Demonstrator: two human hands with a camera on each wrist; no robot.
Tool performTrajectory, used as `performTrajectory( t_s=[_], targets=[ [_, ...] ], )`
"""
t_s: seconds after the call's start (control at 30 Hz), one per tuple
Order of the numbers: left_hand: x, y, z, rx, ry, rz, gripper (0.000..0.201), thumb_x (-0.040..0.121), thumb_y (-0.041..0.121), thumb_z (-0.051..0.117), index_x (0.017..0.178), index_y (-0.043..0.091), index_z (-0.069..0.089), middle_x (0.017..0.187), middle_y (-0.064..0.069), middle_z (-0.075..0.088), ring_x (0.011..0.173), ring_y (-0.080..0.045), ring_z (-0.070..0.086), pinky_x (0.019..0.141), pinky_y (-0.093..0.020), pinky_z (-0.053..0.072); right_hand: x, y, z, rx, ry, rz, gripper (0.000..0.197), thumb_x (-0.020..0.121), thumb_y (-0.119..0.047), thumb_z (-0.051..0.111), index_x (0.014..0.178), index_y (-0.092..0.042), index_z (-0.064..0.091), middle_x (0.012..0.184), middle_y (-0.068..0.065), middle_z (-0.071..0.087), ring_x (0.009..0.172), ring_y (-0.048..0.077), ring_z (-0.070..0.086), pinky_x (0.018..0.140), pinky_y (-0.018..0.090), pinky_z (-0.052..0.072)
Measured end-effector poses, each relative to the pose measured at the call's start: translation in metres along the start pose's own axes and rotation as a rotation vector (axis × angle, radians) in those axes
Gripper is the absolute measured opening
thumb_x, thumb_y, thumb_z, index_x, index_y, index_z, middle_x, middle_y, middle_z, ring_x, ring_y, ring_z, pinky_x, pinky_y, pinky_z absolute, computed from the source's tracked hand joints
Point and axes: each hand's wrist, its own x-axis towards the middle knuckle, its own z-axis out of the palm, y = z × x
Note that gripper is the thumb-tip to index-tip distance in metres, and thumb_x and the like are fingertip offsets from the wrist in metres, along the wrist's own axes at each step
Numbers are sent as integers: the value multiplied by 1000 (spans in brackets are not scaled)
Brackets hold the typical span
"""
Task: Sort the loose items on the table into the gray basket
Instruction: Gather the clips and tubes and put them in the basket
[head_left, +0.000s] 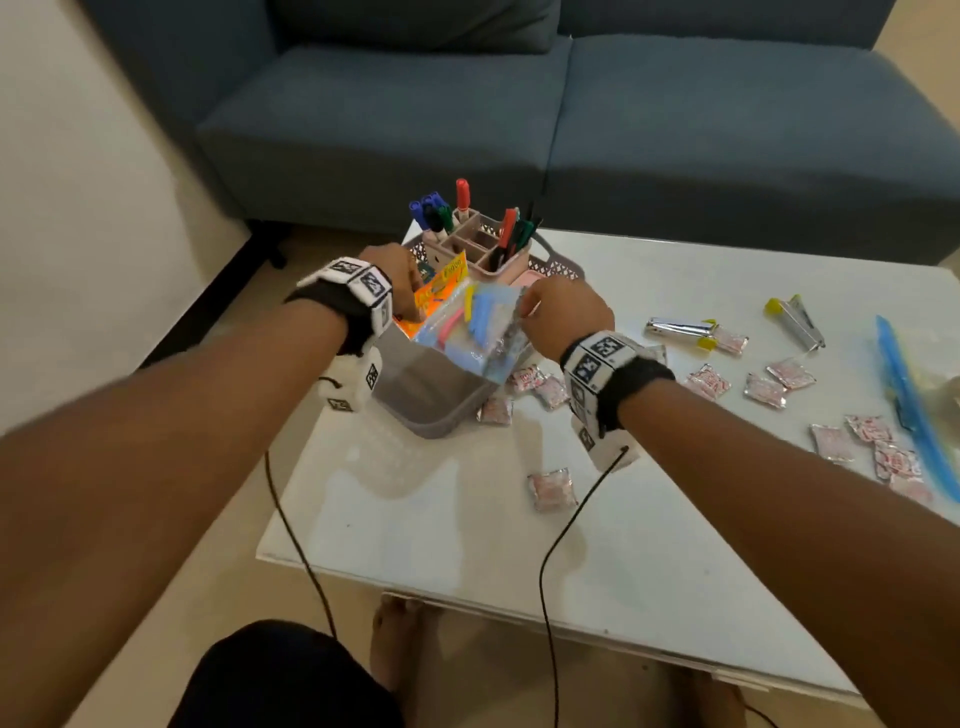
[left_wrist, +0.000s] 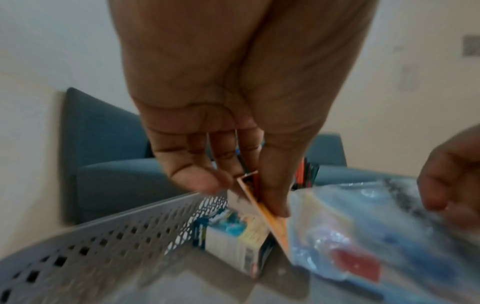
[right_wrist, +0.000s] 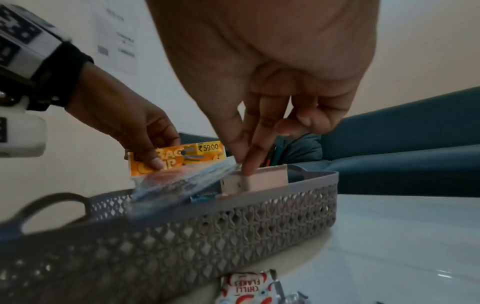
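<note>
Step in hand: a clip pack (head_left: 470, 325), clear plastic with an orange header card, is being lowered into the basket (head_left: 431, 395) at centre frame of the head view. The left hand (head_left: 395, 275) pinches the orange header between thumb and fingers. The right hand (head_left: 563, 312) pinches the pack's opposite corner with fingertips (right_wrist: 248, 164). The pack sits tilted, its lower edge inside the basket and its upper part above the rim.

Inside the basket, a pink organiser (head_left: 480, 244) with markers fills the far end, and a small box (left_wrist: 233, 244) lies against the left wall. The pack goes between these and the near wall.

Judgement: the task is partly done. The next move calls for laying the pack flat or standing it against the organiser, then releasing both hands together so that it does not spring back over the rim.

Still loose on the desk (head_left: 467, 519): sachets (head_left: 553, 488) at centre and right of frame, two staplers (head_left: 680, 330) at upper right, and a blue zip bag (head_left: 909, 395) at the right edge.

Edges and room: the basket stands near the desk's left edge, with little margin on that side. Open surface lies in the lower centre of frame. Sachets lie just beside the basket's right wall.
</note>
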Motion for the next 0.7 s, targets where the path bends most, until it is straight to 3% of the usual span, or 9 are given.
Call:
performTrajectory(
  t_s=[0.1,0.2,0.27,0.37,0.47,0.53,0.6,0.67,0.7],
  targets=[
    [25,-4,22,106,-44,20,38,62,27,91,93,14,73,91,-3,71,84,-26,69,76,-31,55,20,-3,18,-194,-52,-45,10,88,-22,59,95,-19,66,94,0,67,87,23,64,76,32,51],
    [47,-4,38,269,-47,78,37,53,30,90,81,18,68,80,-2,68,73,-26,66,72,-37,60,30,-4,27,-320,-57,-130,10,88,-19,61,87,-17,51,89,3,55,87,23,56,82,35,48],
    [59,-5,49,375,-64,108,48,54,31,91,92,17,66,87,-1,66,83,-30,67,75,-42,60,37,-6,31,-366,-62,-176,10,85,-18,63,90,-17,54,97,5,59,95,26,59,87,39,50],
    [64,0,50,473,-136,121,39,61,36,90,88,25,65,89,0,63,89,-27,65,80,-37,58,42,-10,39,-490,-147,-215,20,85,-23,63,103,-13,62,104,8,60,99,31,60,82,40,46],
    [74,-2,51,459,-153,85,46,58,39,91,93,21,67,87,0,67,82,-26,66,77,-37,59,38,-10,41,-612,-185,-261,13,89,-30,58,94,-18,59,89,6,55,83,28,53,73,36,40],
    [94,-11,59,425,-131,66,61,52,45,91,100,17,66,72,3,63,76,-26,66,73,-40,60,39,-9,39,-592,-196,-269,18,88,-32,60,91,-15,59,83,5,52,79,27,50,68,33,40],
    [79,-6,47,398,-97,72,55,53,53,89,84,17,61,62,8,52,69,-25,61,73,-38,59,41,-8,33,-513,-214,-260,30,86,-37,64,99,-10,63,89,7,54,83,28,55,67,33,46],
    [53,7,29,330,-47,101,46,67,49,84,68,17,52,68,2,55,72,-26,58,72,-33,55,38,-6,18,-365,-219,-227,36,87,-39,64,109,-11,66,99,8,61,89,26,60,74,35,54],
    [41,12,19,297,-22,105,38,73,46,81,70,17,58,77,-3,63,76,-27,60,72,-34,54,34,-3,8,-287,-199,-205,34,89,-38,62,110,-13,68,102,7,65,92,25,62,79,36,55]
  ],
)
